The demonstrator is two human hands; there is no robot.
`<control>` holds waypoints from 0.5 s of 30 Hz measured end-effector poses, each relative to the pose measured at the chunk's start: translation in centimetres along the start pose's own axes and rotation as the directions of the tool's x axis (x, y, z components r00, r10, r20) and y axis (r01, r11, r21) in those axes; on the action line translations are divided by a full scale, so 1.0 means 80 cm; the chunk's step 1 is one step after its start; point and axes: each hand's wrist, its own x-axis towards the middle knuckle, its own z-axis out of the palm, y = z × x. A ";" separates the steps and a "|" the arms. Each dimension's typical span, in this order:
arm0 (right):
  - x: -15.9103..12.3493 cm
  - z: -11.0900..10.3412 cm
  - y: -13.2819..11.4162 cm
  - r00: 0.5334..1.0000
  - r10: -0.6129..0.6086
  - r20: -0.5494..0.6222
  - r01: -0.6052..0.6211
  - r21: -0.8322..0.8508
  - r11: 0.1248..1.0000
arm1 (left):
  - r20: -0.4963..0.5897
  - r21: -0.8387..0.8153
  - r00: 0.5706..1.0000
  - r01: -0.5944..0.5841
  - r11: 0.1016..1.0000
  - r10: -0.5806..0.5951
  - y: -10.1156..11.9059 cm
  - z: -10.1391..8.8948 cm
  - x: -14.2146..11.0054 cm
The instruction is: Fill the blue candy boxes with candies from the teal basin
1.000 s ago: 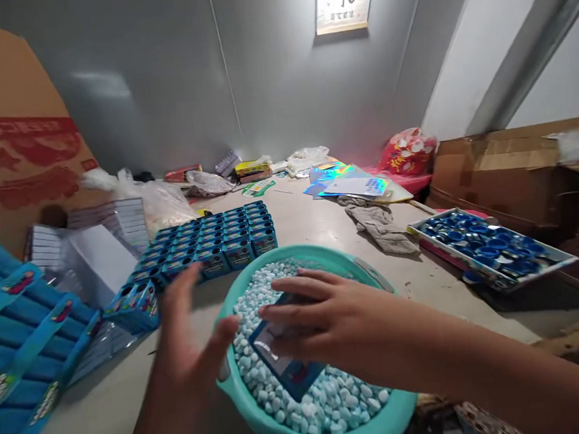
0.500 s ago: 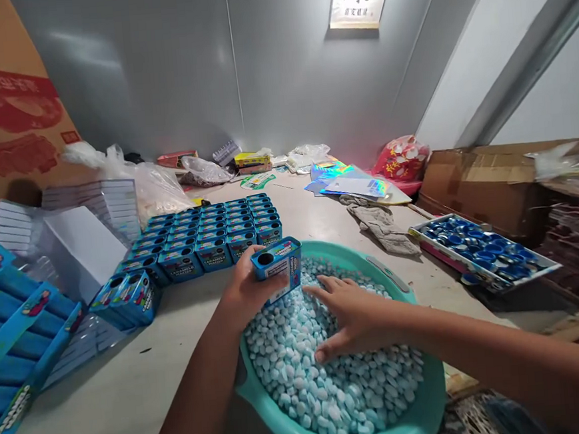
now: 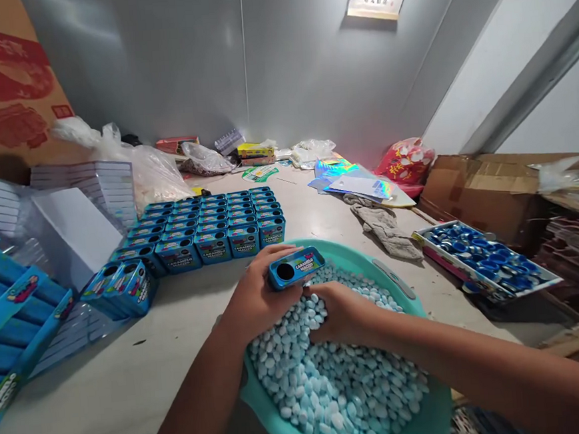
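Note:
My left hand [image 3: 260, 289] is wrapped round a blue candy tin [image 3: 303, 267], its top with a round dark hole turned up toward me. Just below the tin, my right hand [image 3: 340, 313] is cupped round a scoop of pale blue candies [image 3: 315, 310], its fingertips partly hidden. Both hands are over a teal basin [image 3: 286, 428] filled with loose candies [image 3: 329, 408]. To the left, rows of similar blue tins [image 3: 214, 248] stand upright on the table, with a few more tins [image 3: 133, 289] in front of them.
On the right lies a shallow box of blue lids [image 3: 487, 255], beside a cardboard box [image 3: 492, 187]. A grey cloth [image 3: 383, 226] and shiny sheets [image 3: 351, 182] lie behind the basin. At left are a blue display carton [image 3: 17, 325] and a plastic bag [image 3: 153, 177].
My right hand has closed from spread fingers round some candies and come up against the tin. My left hand has tilted the tin's top toward me. The view has shifted slightly.

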 end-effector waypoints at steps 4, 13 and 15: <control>-0.011 -0.014 0.000 0.993 -0.034 -0.115 0.040 0.050 0.998 | -0.130 0.015 0.976 0.177 0.984 -0.173 0.038 0.005 0.020; -0.059 -0.086 -0.017 0.826 0.126 -0.549 0.295 0.613 0.733 | -0.085 0.090 0.982 0.176 0.980 -0.168 0.081 0.049 0.046; -0.053 -0.097 -0.033 0.769 0.137 -0.625 0.407 0.643 0.649 | -0.015 0.085 0.980 0.199 0.976 -0.199 0.060 0.062 0.039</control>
